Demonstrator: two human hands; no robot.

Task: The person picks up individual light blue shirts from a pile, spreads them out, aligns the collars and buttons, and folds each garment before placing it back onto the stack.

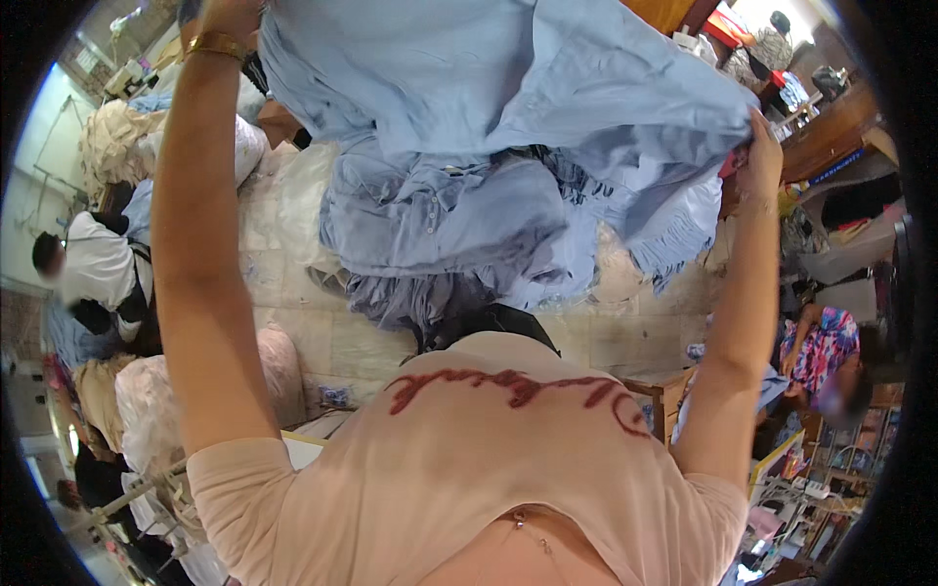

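Observation:
Spread wide between my raised hands is a light blue garment (440, 73), its upper part cut off by the frame's top edge. My left hand (232, 16) is at the upper left, partly out of the picture, with the cloth's left side hanging beside it. The fingers of my right hand (759, 161) are closed on the garment's right corner. Below the raised cloth lies a heap of blue clothes; a buttoned blue shirt (430, 220) is on top, and a darker grey-blue garment (410, 298) sticks out underneath.
Clear plastic bags and bundles (303, 200) lie on the tiled floor (322, 342) left of the heap. A person in white (98, 264) is at the left, another in a patterned garment (826, 342) at the right. A wooden piece of furniture (831, 137) stands far right.

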